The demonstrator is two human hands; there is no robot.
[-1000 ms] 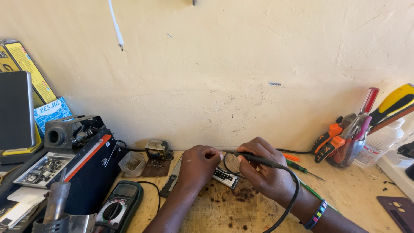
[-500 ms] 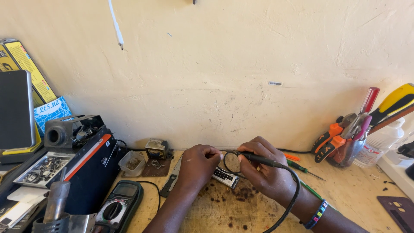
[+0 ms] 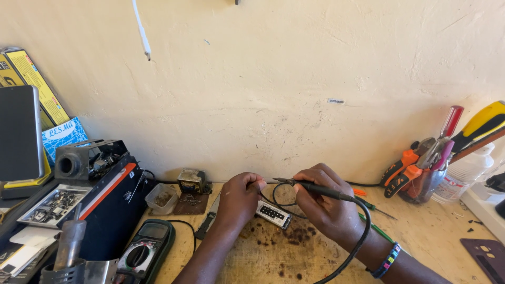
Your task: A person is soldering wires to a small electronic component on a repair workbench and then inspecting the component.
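A slim black soldering iron with a thick black cord [image 3: 315, 188] is held like a pen in the right hand [image 3: 326, 202], the fingers closed around its shaft and its metal tip pointed toward the left hand [image 3: 239, 200]. The left hand is curled shut just beside that tip; something thin appears to be pinched between its fingertips, but what it is cannot be told. A small grey rectangular circuit part with rows of dark squares [image 3: 273, 214] is seen lying on the scorched, pale wooden bench top [image 3: 273, 257], directly below the iron's tip and between the two hands, with a thin black wire loop [image 3: 280, 199] curving just behind it.

To the left of the circuit part, a small brown board carrying a boxy metal transformer [image 3: 191, 182] is set against the wall, and a little clear plastic tub [image 3: 161, 198] is placed beside that. Further left and nearer the viewer, a black-and-green multimeter with a round dial [image 3: 141, 253] is laid flat, next to a black case with an orange stripe [image 3: 108, 202].

To the right of the circuit part, a thin green-handled screwdriver [image 3: 374, 210] is laid on the bench, and well beyond it a clear jar crammed with orange-handled pliers and red and yellow screwdrivers [image 3: 426, 168] is stood near the wall. A beaded multicoloured bracelet [image 3: 387, 260] is worn on the right wrist.
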